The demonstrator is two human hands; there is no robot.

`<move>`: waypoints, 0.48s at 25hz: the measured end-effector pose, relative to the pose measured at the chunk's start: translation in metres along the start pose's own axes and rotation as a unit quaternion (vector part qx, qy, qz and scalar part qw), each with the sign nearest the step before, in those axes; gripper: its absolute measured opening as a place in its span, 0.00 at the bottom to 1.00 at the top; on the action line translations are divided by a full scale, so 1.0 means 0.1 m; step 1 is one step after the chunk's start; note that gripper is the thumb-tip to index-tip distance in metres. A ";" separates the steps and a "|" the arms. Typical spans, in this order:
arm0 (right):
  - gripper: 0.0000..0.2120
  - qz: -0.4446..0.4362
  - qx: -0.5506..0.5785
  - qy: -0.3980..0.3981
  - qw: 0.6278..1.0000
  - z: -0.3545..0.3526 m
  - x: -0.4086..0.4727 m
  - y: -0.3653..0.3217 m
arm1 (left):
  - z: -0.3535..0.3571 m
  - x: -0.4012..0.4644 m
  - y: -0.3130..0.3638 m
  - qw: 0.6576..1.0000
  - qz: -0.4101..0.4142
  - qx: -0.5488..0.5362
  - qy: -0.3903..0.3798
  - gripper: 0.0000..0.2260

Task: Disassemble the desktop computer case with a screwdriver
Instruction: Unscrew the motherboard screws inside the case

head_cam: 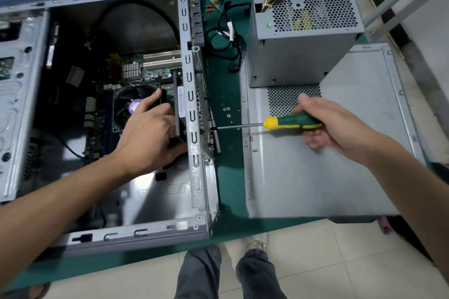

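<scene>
1. The open grey sheet-metal desktop computer case (pixel 192 94) lies on its side on the green matte surface (pixel 226 177), its stamped rim lined with U-shaped slots and its interior facing up.
2. Inside it sit a green circuit board with pale expansion slots (pixel 160 58), a finned silver heatsink (pixel 131 70) and a round black bladed cooling fan (pixel 128 107) with a purple hub label.
3. The left hand (pixel 148 133) reaches down into the case; its fingers are curled around a flat black rectangular part (pixel 176 104) standing just inside the case's right wall, thumb lying over the fan.
4. The right hand (pixel 332 126) grips the green rubbery screwdriver (pixel 274 124) by its yellow-trimmed handle, fingers wrapped around it.
5. The thin bright steel shaft runs level to the left, and its dark tip meets the perforated outer face of the case's right wall.
6. Beneath the right hand a flat grey metal side panel (pixel 315 177) lies on the surface, smooth apart from a honeycomb vent patch and folded edges.
7. A boxy grey metal power supply (pixel 298 39) with hexagonal mesh stands on the panel's far end, yellow and purple wires sprouting from its top.
8. Several small silver screws (pixel 228 111) lie loose on the surface between case and panel, near a tangle of black cables (pixel 226 36).
</scene>
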State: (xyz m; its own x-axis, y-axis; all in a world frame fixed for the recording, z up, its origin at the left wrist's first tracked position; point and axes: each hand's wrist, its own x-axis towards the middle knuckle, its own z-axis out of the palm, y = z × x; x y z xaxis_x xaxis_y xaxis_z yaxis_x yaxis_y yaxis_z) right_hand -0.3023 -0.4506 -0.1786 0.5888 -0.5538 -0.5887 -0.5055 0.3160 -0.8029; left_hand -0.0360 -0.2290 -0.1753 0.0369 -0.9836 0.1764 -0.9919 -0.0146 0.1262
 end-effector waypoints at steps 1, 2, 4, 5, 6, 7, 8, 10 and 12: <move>0.17 0.012 -0.060 0.013 0.998 0.00 0.02 0.00 | 0.00 0.00 0.00 1.000 -0.001 0.002 0.000 0.19; 0.16 -0.001 -0.070 0.019 0.997 0.02 0.01 0.00 | 0.01 0.00 -0.01 1.000 -0.004 0.004 -0.003 0.20; 0.02 -0.036 0.051 0.013 0.998 0.01 0.02 -0.01 | 0.01 -0.01 -0.02 1.000 -0.010 0.007 -0.007 0.21; 0.09 -0.053 0.124 -0.004 0.991 -0.02 0.03 0.01 | 0.02 -0.01 -0.02 1.000 -0.013 0.006 -0.008 0.21; 0.15 -0.065 0.174 -0.033 0.982 -0.03 0.00 0.00 | 0.02 -0.01 -0.02 1.000 -0.015 0.004 -0.010 0.21; 0.15 -0.069 0.179 -0.037 0.981 -0.03 0.00 -0.01 | 0.02 -0.01 -0.02 1.000 -0.015 0.003 -0.011 0.21; 0.09 -0.053 0.139 -0.034 0.988 -0.01 -0.01 -0.02 | 0.02 -0.01 -0.02 1.000 -0.013 0.002 -0.011 0.21; 0.13 0.000 -0.031 0.010 0.999 0.01 -0.01 -0.04 | 0.02 -0.01 -0.02 1.000 -0.008 0.004 -0.012 0.21; 0.15 -0.020 -0.061 0.022 0.998 0.04 0.01 -0.02 | 0.01 -0.01 -0.02 1.000 -0.008 0.003 -0.012 0.21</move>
State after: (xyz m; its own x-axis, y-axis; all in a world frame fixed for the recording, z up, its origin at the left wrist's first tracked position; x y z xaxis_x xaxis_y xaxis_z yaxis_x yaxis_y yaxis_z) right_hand -0.2985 -0.4484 -0.1780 0.5830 -0.5983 -0.5497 -0.5564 0.1989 -0.8067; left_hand -0.0339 -0.2285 -0.1772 0.0495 -0.9873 0.1511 -0.9920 -0.0309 0.1228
